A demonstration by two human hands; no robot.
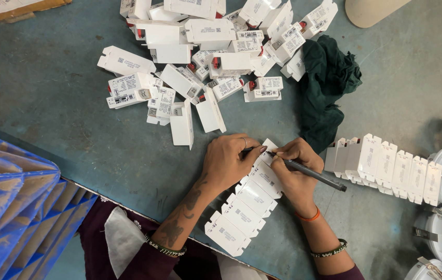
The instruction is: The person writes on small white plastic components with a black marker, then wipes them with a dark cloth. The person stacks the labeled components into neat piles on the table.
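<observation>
The left hand presses flat on a diagonal row of small white plastic boxes lying on the grey-blue tabletop. The right hand grips a dark slim pen, tip on the row's top box. A loose heap of white boxes lies at twelve o'clock, a dark green cloth at one o'clock.

row of white plastic driver boxes, labelled faces up, laid edge to edge in a diagonal line from the table's near edge up toward centre. top box of the row lies under both hands. dark pen, slim, tilted, tip on that top box.
</observation>
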